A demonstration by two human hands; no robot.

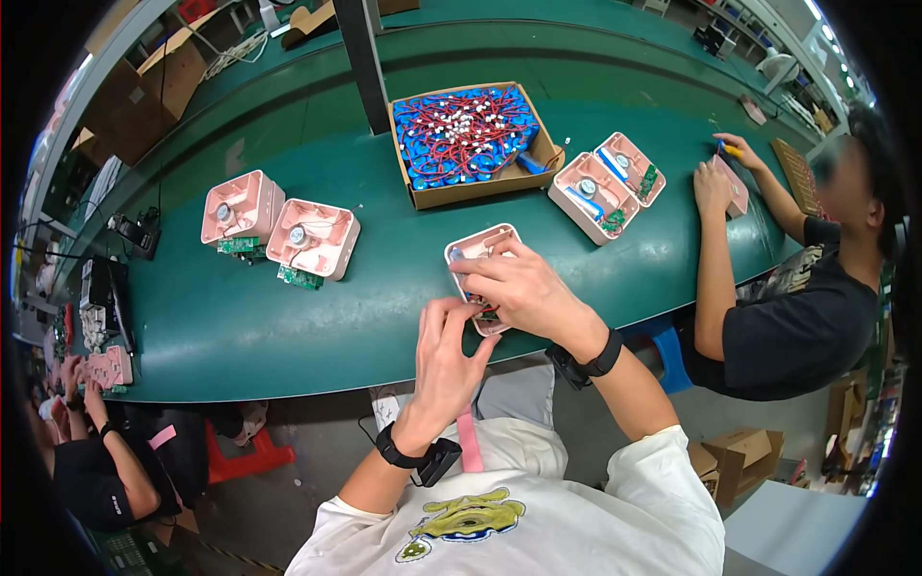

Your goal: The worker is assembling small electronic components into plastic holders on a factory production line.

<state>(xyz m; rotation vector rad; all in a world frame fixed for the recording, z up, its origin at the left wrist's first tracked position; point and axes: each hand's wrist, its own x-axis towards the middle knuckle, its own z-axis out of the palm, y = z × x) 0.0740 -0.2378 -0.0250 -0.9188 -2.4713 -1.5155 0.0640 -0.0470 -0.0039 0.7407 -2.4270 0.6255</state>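
Note:
A pink plastic housing (477,248) lies on the green belt (288,317) near its front edge. My right hand (519,288) rests on top of it, fingers pressing into its open inside. My left hand (444,350) holds the housing's near corner from below, fingers curled at its edge, beside a small green circuit board (489,314). Part of the housing is hidden under both hands.
A cardboard box (473,139) of blue parts with red wires sits behind. Two pink housings (279,226) stand left, two more (607,182) right. A person at right works on another housing (735,187). Another person's hands (77,384) show at far left. A dark post (360,58) rises behind.

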